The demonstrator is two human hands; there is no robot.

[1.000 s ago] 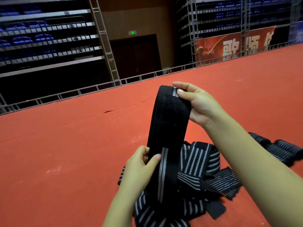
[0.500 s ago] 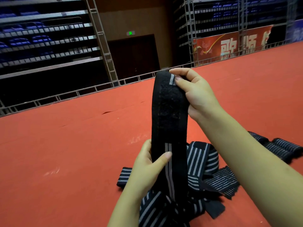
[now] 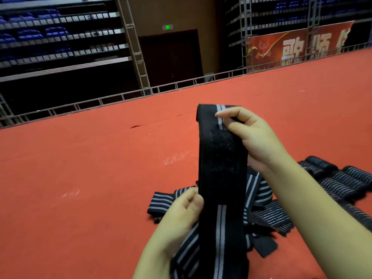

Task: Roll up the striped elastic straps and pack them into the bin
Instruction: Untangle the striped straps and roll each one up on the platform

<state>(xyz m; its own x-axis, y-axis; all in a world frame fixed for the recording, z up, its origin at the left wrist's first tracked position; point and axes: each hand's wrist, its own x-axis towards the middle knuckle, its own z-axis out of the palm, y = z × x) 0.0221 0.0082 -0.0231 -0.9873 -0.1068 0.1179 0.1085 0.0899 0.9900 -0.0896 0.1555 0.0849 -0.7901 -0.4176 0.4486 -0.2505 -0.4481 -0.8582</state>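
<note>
A black elastic strap (image 3: pixel 221 178) with two grey stripes hangs upright between my hands. My right hand (image 3: pixel 253 137) pinches its top end, which is folded over, thumb and fingers curled on the fabric. My left hand (image 3: pixel 181 214) grips the strap lower down at its left edge. Under the strap lies a loose heap of striped straps (image 3: pixel 259 200) on the red floor. Several rolled straps (image 3: pixel 338 178) lie in a row at the right. No bin is in view.
Red carpet (image 3: pixel 90 188) covers the floor all around. A low metal rail (image 3: pixel 120 97) bounds it at the back, with scaffold stands and blue seats behind. A red banner (image 3: pixel 298 47) hangs at the far right.
My right hand has come down and toward me with the strap's top end. My left hand's thumb has slipped from the strap's front to its left edge.
</note>
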